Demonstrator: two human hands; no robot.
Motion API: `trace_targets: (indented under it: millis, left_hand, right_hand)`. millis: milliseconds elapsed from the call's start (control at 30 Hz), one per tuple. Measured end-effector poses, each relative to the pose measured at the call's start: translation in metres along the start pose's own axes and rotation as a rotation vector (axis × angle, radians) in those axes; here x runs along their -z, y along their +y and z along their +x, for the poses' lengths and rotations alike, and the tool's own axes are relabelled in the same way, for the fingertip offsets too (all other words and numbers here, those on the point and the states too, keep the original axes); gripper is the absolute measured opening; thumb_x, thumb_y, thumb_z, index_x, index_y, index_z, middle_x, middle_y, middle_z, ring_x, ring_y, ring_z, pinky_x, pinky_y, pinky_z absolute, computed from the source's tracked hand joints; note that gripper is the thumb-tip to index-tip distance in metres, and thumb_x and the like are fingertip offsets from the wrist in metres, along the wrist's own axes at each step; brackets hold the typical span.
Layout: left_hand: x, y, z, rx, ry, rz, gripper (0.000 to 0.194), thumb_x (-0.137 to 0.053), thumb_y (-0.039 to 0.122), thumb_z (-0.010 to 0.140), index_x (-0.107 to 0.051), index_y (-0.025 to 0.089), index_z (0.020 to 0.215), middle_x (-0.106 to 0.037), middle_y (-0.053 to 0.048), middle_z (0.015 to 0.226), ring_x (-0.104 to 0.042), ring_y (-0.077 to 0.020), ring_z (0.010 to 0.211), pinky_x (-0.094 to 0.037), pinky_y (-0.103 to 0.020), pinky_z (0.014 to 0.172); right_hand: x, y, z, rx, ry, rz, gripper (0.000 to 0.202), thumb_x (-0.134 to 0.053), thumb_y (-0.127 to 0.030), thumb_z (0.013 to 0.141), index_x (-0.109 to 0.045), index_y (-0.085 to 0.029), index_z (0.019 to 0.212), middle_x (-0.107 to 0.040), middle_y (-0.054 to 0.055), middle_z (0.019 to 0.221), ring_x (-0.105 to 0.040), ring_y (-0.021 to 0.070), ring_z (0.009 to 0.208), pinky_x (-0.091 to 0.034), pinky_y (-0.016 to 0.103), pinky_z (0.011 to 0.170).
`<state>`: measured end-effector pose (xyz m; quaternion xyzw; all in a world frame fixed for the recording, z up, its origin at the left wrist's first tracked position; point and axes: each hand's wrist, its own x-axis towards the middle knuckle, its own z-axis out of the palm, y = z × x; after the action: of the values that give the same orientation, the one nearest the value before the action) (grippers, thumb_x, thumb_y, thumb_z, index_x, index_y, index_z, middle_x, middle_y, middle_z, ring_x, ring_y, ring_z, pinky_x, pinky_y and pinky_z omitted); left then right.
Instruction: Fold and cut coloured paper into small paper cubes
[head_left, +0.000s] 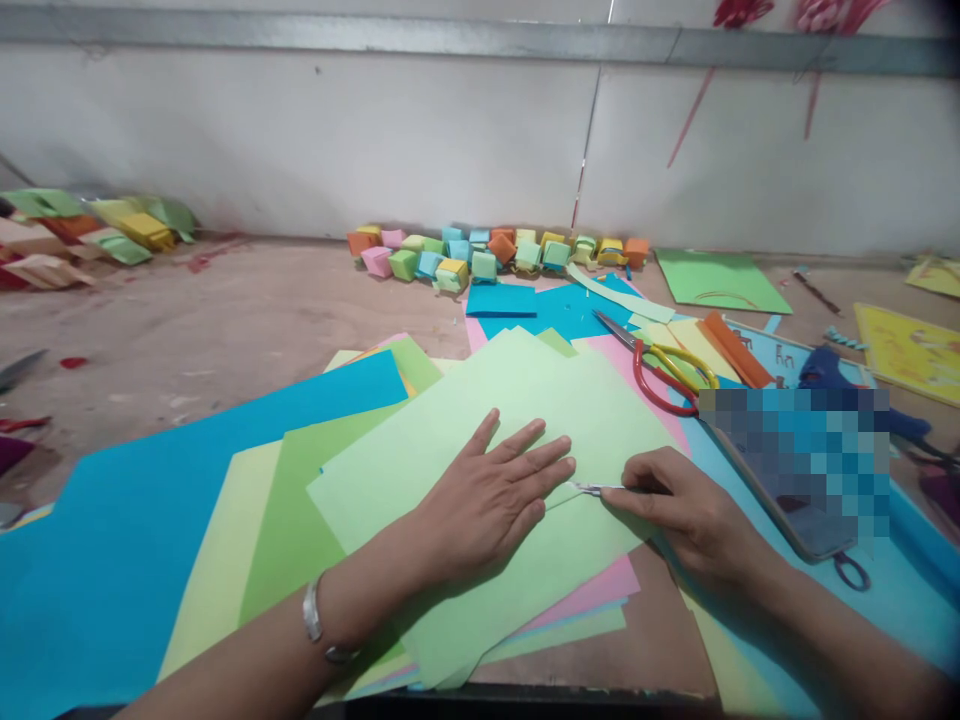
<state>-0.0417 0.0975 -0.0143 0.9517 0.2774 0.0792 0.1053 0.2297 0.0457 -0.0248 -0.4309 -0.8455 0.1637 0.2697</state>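
Observation:
A pale green sheet of paper (480, 410) lies on top of a fanned stack of coloured sheets. My left hand (487, 495) rests flat on it, fingers spread, pressing on the paper. Just right of those fingertips, my right hand (679, 505) pinches a slim silver craft knife (592, 490), its tip touching the sheet. A short thin line runs in the paper beside the tip. Most of the knife's handle is hidden in my right hand. Under the pale sheet show a green sheet (292, 500) and a large blue sheet (135, 540).
Scissors (660, 370) with red and yellow handles lie beyond my right hand. A phone (787, 490), partly pixelated, is at the right, near a dark blue glue gun (832, 370). Several small folded paper boxes (484, 265) line the wall. More folded paper pieces (120, 235) sit far left.

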Motion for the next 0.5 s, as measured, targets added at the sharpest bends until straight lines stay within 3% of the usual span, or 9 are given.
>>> trace_targets:
  millis: [333, 500]
  left_hand:
    - [0.001, 0.000, 0.000, 0.023, -0.053, -0.035, 0.046, -0.030, 0.036, 0.103, -0.036, 0.029, 0.148, -0.032, 0.005, 0.156, -0.020, -0.0202, 0.148, 0.013, -0.049, 0.118]
    - [0.000, -0.001, 0.001, 0.010, -0.042, 0.001, 0.046, -0.031, 0.034, 0.102, -0.038, 0.028, 0.147, -0.033, 0.004, 0.156, -0.022, -0.0216, 0.147, 0.015, -0.047, 0.118]
  right_hand:
    - [0.007, -0.004, -0.002, -0.121, -0.066, 0.054, 0.026, -0.047, -0.029, 0.096, -0.072, -0.027, 0.104, -0.061, 0.005, 0.086, -0.056, 0.0189, 0.079, -0.048, 0.033, 0.072]
    - [-0.005, -0.015, 0.000, -0.303, -0.036, 0.166, 0.020, -0.055, -0.039, 0.092, -0.068, -0.023, 0.091, -0.059, 0.004, 0.083, -0.055, 0.0183, 0.074, -0.047, 0.030, 0.066]
